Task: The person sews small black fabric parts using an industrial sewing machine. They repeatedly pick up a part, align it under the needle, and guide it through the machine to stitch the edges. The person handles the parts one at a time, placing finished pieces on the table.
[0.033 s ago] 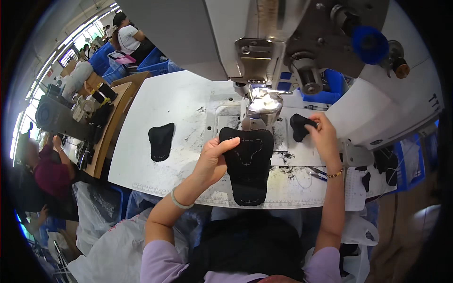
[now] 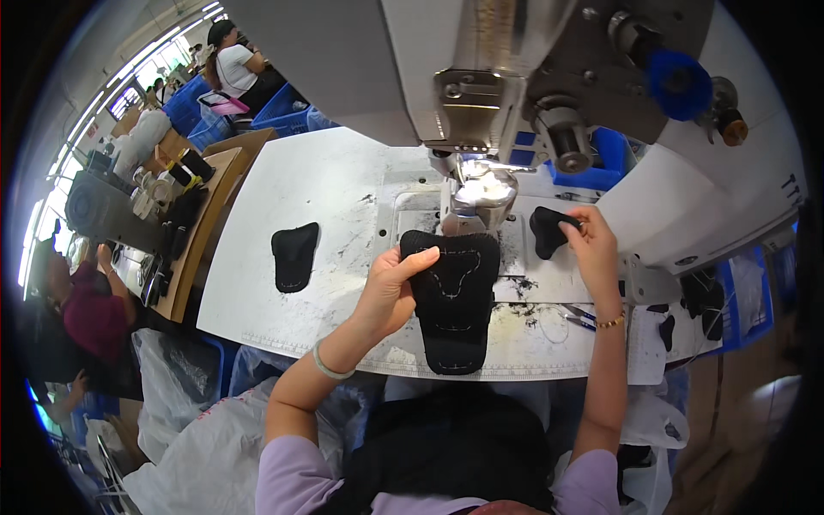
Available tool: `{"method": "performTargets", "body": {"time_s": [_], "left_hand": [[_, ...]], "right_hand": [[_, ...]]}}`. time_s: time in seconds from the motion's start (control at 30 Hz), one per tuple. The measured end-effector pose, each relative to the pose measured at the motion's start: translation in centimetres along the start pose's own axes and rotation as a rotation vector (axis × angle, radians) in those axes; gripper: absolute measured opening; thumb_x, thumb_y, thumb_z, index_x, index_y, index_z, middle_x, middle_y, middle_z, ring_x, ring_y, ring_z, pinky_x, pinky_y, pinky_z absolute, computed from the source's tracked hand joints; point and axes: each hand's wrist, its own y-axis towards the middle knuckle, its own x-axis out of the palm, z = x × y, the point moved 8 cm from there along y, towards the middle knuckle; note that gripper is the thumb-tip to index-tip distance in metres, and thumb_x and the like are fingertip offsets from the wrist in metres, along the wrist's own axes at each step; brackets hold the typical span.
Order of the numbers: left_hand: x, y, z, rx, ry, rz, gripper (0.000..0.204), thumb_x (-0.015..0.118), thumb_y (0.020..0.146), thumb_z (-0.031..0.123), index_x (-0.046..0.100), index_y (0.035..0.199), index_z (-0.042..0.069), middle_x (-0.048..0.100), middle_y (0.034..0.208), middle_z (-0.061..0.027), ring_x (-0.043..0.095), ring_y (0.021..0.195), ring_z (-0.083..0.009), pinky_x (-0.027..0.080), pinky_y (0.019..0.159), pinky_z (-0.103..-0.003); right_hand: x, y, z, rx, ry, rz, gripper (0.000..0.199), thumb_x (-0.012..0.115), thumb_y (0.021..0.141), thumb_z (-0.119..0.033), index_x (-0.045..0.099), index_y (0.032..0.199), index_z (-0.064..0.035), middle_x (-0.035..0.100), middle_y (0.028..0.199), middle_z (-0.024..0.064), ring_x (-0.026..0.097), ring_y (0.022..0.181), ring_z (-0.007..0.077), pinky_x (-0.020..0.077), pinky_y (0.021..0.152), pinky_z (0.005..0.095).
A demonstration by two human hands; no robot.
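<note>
A black fabric piece with pale stitch marks (image 2: 453,330) hangs in my left hand (image 2: 390,287), whose thumb presses its upper left from above; its wide end is up, just in front of the sewing machine's lit needle area (image 2: 482,190). Between the thumb and fingers of my right hand (image 2: 594,251) is the edge of a smaller black fabric piece (image 2: 546,232), held over the table right of the needle. Another black fabric piece (image 2: 295,257) lies flat on the white table, left of the machine.
Scissors or snips (image 2: 580,318) lie near my right wrist, beside black lint on the white table (image 2: 257,197). The machine head (image 2: 468,77) overhangs the far side. Blue bins (image 2: 592,163) stand beyond it. Plastic bags (image 2: 215,438) crowd the near left; co-workers sit at left.
The view shifts very slightly. Both hands keep their holds, and the larger fabric piece tilts a little, showing its stitch marks more clearly.
</note>
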Motion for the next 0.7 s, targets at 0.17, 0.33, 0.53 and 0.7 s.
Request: {"method": "performTargets", "body": {"time_s": [0.17, 0.33, 0.53, 0.7], "left_hand": [[1.3, -0.2, 0.9, 0.111, 0.061, 0.004, 0.025, 0.056, 0.092, 0.013, 0.051, 0.112, 0.000, 0.062, 0.103, -0.0104, 0.062, 0.090, -0.0164, 0.053, 0.079, -0.030], [3.0, -0.3, 0.6, 0.047, -0.057, -0.062, 0.026, 0.054, 0.093, 0.013, 0.049, 0.116, 0.001, 0.060, 0.102, -0.0079, 0.061, 0.090, -0.0140, 0.051, 0.081, -0.028], [3.3, -0.7, 1.6, 0.155, 0.462, -0.108, 0.025, 0.061, 0.089, 0.014, 0.059, 0.109, -0.001, 0.064, 0.098, -0.0054, 0.061, 0.087, -0.0104, 0.050, 0.075, -0.025], [3.2, -0.4, 1.5, 0.167, 0.429, -0.100, 0.026, 0.063, 0.089, 0.020, 0.061, 0.106, 0.000, 0.065, 0.092, -0.0033, 0.060, 0.081, -0.0077, 0.050, 0.070, -0.023]], "right_hand": [[2.9, -3.4, -7.1, 0.051, 0.704, -0.256, 0.010, 0.065, 0.084, -0.003, 0.058, 0.091, -0.0018, 0.060, 0.075, 0.0024, 0.057, 0.062, 0.0049, 0.0459, 0.053, 0.0188], [7.6, -5.1, -10.6, 0.025, 0.575, -0.287, 0.011, 0.067, 0.082, -0.002, 0.059, 0.090, -0.0013, 0.058, 0.074, 0.0008, 0.057, 0.063, 0.0048, 0.0465, 0.054, 0.0179], [8.1, -4.9, -10.7, -0.085, 0.517, -0.089, 0.022, 0.068, 0.082, -0.002, 0.048, 0.091, -0.0027, 0.057, 0.074, 0.0010, 0.056, 0.065, 0.0039, 0.0454, 0.056, 0.0178], [8.6, -4.9, -10.1, -0.080, 0.581, -0.048, 0.025, 0.067, 0.083, -0.002, 0.044, 0.093, -0.0038, 0.056, 0.073, 0.0010, 0.054, 0.064, 0.0034, 0.0442, 0.056, 0.0175]]}}
